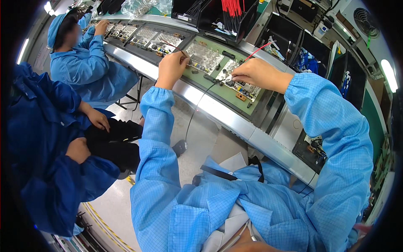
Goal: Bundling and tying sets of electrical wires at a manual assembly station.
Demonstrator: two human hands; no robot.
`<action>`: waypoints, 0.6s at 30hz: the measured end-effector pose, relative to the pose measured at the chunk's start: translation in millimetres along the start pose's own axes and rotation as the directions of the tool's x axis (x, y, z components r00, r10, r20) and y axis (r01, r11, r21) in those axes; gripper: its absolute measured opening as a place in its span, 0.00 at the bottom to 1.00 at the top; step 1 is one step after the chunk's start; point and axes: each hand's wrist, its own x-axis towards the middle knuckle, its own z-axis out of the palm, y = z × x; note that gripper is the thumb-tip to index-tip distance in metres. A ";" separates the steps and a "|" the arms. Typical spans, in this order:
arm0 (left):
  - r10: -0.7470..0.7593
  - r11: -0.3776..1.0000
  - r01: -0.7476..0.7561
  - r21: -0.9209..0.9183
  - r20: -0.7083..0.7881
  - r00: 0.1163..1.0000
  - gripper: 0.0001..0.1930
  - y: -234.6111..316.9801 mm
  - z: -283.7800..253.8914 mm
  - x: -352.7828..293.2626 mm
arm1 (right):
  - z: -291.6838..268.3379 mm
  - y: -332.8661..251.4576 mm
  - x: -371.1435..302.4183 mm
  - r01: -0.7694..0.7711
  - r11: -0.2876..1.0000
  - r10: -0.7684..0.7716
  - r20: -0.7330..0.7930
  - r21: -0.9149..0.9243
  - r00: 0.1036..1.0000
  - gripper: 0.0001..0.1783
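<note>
Both my hands work over a green pallet (pixel 193 41) holding two pale circuit boards, one on the left (pixel 204 55) and one on the right (pixel 247 89). At the pallet's left edge, my left hand (pixel 170 69) is closed in a pinch on a thin dark wire (pixel 171 44) that sticks out up and left. My right hand (pixel 260 74) is pinched above the right board, and a red wire (pixel 258 50) runs up and right from its fingers. Just left of those fingertips are small white parts (pixel 225 77). The fingertips partly hide what they touch.
A black cable (pixel 194 113) hangs over the metal rail (pixel 201 98). Black bins stand behind, one with red wires (pixel 231 12), another with blue wires (pixel 308 63). More boards (pixel 145 37) line the conveyor leftward. A co-worker (pixel 82 63) works there; another person (pixel 46 126) sits at my left.
</note>
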 end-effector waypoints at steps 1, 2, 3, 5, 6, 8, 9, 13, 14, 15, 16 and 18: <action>0.009 1.000 -0.009 0.015 0.003 1.000 0.10 0.7 -0.4 0.1 | -0.9 0.1 -0.4 -0.020 1.000 0.020 0.016 0.009 1.000 0.07; 0.018 0.999 -0.018 0.029 0.005 1.000 0.10 1.2 -0.4 0.2 | -0.2 1.5 -0.9 -0.021 1.000 0.021 0.017 0.010 1.000 0.07; 0.018 0.999 -0.018 0.028 0.006 1.000 0.10 1.3 0.4 0.4 | 1.1 3.6 -1.5 -0.017 1.000 0.017 0.012 0.008 1.000 0.07; 0.014 0.999 -0.013 0.049 -0.020 1.000 0.09 0.2 1.0 -0.7 | 1.5 2.8 -0.3 -0.012 1.000 0.012 0.009 0.008 1.000 0.07; 0.013 0.999 -0.012 0.049 -0.018 1.000 0.09 -0.3 1.1 -0.9 | 1.1 2.5 0.3 -0.020 1.000 0.020 0.021 -0.014 1.000 0.07; 0.028 0.996 -0.024 0.082 -0.045 0.999 0.09 0.3 1.4 0.3 | 0.2 1.3 1.1 -0.029 0.999 0.030 0.033 -0.037 0.999 0.08; 0.027 0.996 -0.024 0.082 -0.045 0.999 0.09 0.9 1.9 -0.9 | 0.5 0.3 1.0 -0.024 0.999 0.025 0.022 -0.023 0.999 0.08; 0.037 0.997 -0.033 0.074 -0.056 0.998 0.08 6.4 3.7 -5.1 | 3.4 -2.3 -0.9 -0.030 1.000 0.030 0.008 0.006 1.000 0.08; 0.042 0.995 -0.036 0.098 -0.065 0.997 0.08 6.0 3.7 -6.2 | 4.0 -3.0 -0.4 -0.031 0.999 0.031 0.009 0.009 0.999 0.08; 0.040 0.995 -0.034 0.098 -0.061 0.997 0.08 6.1 4.4 -6.1 | 4.1 -2.9 0.3 -0.048 0.998 0.049 0.026 -0.027 0.998 0.08; 0.051 0.989 -0.041 0.141 -0.069 0.996 0.08 7.7 4.4 -4.8 | 3.7 -2.7 0.6 -0.063 0.996 0.066 0.043 -0.065 0.997 0.08; 0.059 0.982 -0.045 0.183 -0.074 0.995 0.08 11.0 7.2 -4.9 | 6.1 -2.4 -1.0 -0.053 0.998 0.055 0.041 -0.046 0.998 0.08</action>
